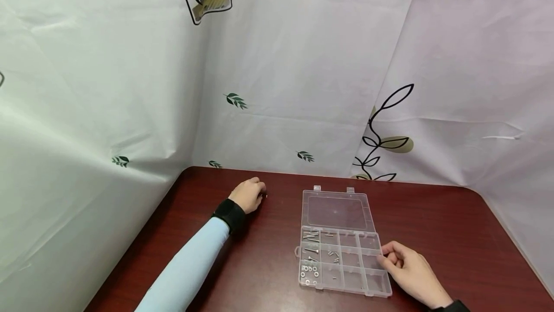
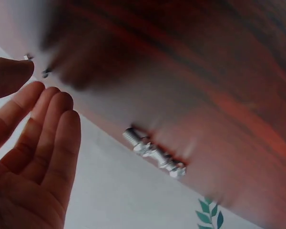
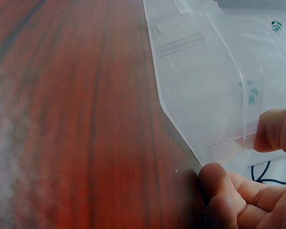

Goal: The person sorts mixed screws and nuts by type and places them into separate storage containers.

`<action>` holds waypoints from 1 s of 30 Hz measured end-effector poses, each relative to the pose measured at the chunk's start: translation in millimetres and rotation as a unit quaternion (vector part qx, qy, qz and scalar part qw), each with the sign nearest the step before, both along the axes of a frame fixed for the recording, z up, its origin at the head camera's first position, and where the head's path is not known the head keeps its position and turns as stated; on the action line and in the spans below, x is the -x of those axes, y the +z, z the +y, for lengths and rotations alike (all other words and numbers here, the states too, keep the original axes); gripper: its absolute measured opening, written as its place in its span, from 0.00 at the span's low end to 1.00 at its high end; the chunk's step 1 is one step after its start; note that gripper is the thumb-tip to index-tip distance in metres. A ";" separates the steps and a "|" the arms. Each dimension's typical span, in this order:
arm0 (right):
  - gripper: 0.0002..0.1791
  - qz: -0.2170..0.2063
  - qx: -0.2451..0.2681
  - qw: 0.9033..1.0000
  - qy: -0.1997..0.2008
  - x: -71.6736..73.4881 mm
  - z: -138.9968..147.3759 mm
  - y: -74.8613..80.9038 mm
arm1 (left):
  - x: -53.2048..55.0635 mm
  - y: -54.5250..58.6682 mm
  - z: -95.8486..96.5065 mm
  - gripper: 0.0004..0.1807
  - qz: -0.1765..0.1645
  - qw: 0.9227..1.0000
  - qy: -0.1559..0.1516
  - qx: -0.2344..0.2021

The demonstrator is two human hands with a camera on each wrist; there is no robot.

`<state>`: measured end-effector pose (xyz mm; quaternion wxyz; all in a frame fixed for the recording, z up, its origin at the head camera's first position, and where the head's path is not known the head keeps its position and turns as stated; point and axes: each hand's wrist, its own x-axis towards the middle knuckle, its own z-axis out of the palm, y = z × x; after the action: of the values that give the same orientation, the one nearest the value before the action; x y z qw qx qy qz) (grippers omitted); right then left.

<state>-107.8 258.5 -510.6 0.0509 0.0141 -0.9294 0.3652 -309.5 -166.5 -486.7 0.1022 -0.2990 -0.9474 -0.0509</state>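
A clear plastic compartment box (image 1: 331, 287) lies on the table with its lid (image 1: 335, 211) folded back. My right hand (image 1: 411, 271) grips the box's right side, thumb over the wall and curled fingers (image 3: 214, 179) low on the outside. Beyond the box, to the left, my left hand (image 1: 248, 195) is low over the table. Its thumb and forefinger come together at a small metal piece (image 2: 28, 57), mostly hidden by the thumb. A short cluster of metal bolts (image 2: 155, 153) lies on the table near that hand in the left wrist view.
Screws (image 1: 310, 236) and pins lie in the box's left and middle compartments, with washers or nuts (image 1: 316, 274) at front left. The dark red table (image 1: 259, 259) meets a white patterned curtain (image 1: 277, 124) at the back, and curtains hang along both sides.
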 end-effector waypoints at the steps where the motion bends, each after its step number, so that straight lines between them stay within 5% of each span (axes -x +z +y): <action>1: 0.06 0.001 0.002 1.000 0.001 0.0 -0.2 0.3 | 0.8 -1.7 -0.7 0.05 0.001 1.000 -0.002 -0.002; 20: 0.06 -0.004 0.005 1.000 0.002 1.0 0.0 -1.7 | -0.7 1.2 12.8 0.12 0.023 1.000 -0.004 -0.002; 24: 0.06 -0.010 0.006 1.000 0.003 0.9 0.2 -2.0 | -11.7 4.7 22.5 0.13 0.035 0.998 -0.035 -0.033; 30: 0.06 -0.010 0.002 1.000 0.004 1.3 0.8 -1.4 | -45.6 21.6 55.5 0.10 0.072 0.988 -0.122 -0.066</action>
<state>-109.1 259.3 -512.0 0.0403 0.0137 -0.9292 0.3672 -264.0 -111.0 -465.1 0.1831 -0.4077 -0.8886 -0.1035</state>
